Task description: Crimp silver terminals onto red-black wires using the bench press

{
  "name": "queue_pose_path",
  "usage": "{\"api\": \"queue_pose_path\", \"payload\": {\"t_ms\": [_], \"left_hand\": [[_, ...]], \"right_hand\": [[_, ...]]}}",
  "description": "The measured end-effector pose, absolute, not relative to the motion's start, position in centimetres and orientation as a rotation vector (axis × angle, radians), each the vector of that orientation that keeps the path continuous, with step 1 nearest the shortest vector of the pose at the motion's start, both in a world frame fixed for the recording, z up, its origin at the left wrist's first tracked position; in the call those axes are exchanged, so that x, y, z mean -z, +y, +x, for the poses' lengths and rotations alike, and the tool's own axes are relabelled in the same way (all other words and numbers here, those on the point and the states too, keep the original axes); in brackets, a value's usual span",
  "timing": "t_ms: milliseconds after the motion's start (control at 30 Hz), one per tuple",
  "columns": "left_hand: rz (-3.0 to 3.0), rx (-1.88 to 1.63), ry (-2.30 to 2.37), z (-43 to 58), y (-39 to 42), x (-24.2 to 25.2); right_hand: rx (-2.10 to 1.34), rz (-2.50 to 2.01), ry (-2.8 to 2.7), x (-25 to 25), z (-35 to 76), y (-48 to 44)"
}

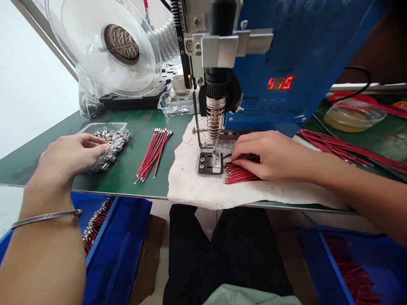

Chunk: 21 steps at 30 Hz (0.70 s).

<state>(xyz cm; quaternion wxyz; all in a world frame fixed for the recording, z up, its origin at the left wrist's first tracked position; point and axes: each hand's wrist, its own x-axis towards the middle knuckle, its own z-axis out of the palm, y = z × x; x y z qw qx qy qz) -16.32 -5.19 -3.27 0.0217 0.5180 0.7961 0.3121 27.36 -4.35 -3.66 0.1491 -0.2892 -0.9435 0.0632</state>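
Observation:
My left hand (74, 152) reaches over a clear plastic tray heaped with small metal parts (116, 142); its thumb and fingertips pinch together at the heap, and what they hold is hidden. My right hand (270, 154) lies beside the soldering machine's base, its fingers closed on red wires (238, 173) laid on a white cloth. The wires' bare ends point left toward the small black fixture (210, 163) under the spring-wrapped iron (215, 114). Between the hands, a bundle of red wires with metal ends (154, 152) rests on the green table.
The blue machine (276, 63) shows red digits. A clear spool (104, 46) stands at the back left. Blue bins (127, 237) with finished-looking wires sit below the table edge. More red wires (343, 148) and a round clear container (354, 114) lie at right.

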Motion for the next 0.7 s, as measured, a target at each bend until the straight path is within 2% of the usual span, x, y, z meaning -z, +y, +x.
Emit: {"api": "queue_pose_path", "payload": {"t_ms": [67, 133, 300, 433, 600, 700], "left_hand": [[1.543, -0.730, 2.657, -16.0, -5.1, 3.3], [1.527, -0.685, 2.718, -15.8, -5.1, 3.3], [1.586, -0.840, 2.702, -14.7, -6.1, 3.1], [1.590, -1.144, 2.680, -11.5, -7.9, 2.8], [1.535, -1.782, 2.156, -4.0, -9.4, 3.4], [1.538, -1.697, 1.824, 0.4, -10.1, 4.2]], "right_hand": [[-0.188, -0.843, -2.712, 3.6, 27.3, -4.5], [-0.178, -0.872, -2.706, 3.4, 27.3, -4.5], [-0.147, -0.988, -2.641, 3.2, 27.4, -4.5], [-0.183, -1.042, -2.589, 3.5, 27.4, -4.3], [-0.282, -1.034, -2.581, 3.6, 27.4, -4.2], [-0.250, -1.012, -2.577, 3.5, 27.4, -4.3]]}}
